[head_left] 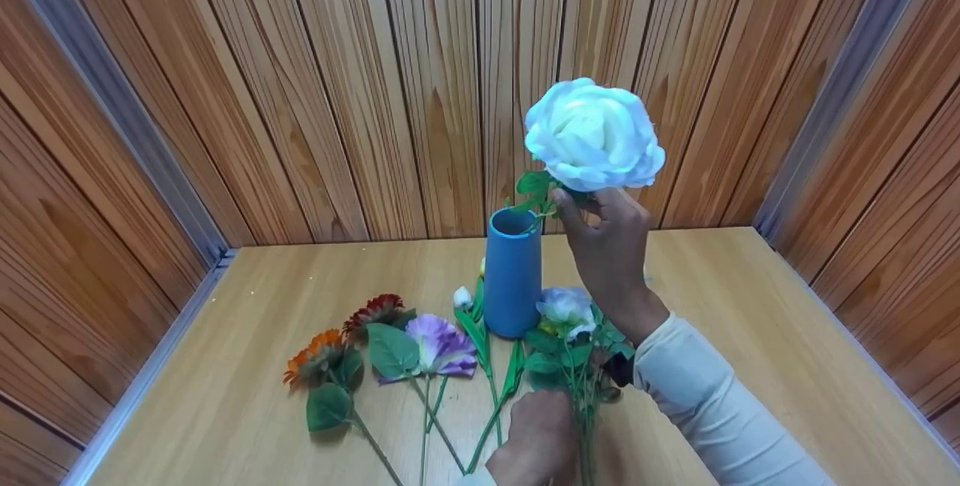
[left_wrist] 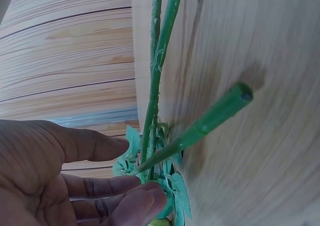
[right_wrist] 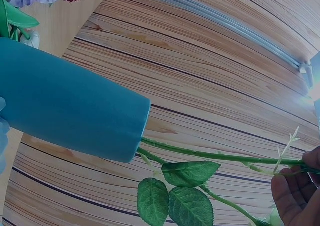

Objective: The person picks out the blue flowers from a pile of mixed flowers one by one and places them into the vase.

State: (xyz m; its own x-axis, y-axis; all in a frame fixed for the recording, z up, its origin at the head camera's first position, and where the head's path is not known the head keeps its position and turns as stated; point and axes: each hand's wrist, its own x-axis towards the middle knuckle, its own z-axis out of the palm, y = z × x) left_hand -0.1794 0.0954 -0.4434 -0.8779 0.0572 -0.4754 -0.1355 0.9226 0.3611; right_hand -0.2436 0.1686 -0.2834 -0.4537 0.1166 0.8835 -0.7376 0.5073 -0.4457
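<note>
My right hand (head_left: 611,253) pinches a large white rose (head_left: 592,133) by its stem, just beneath the bloom. Its green stem (right_wrist: 220,157) runs down into the mouth of an upright blue vase (head_left: 513,283), and leaves (right_wrist: 190,206) hang just outside the rim. Low in the head view, my left hand (head_left: 541,430) is beside a bundle of flowers lying on the table, topped by a pale bluish-white bloom (head_left: 566,310). In the left wrist view its thumb and fingers are spread apart near green stems (left_wrist: 156,81); no firm grip shows.
Left of the vase lie an orange flower (head_left: 313,358), a dark red one (head_left: 379,311) and a purple one (head_left: 441,343). A white tulip bud (head_left: 463,298) lies close to the vase's base. Wood-panelled walls (head_left: 420,96) enclose the table (head_left: 225,396).
</note>
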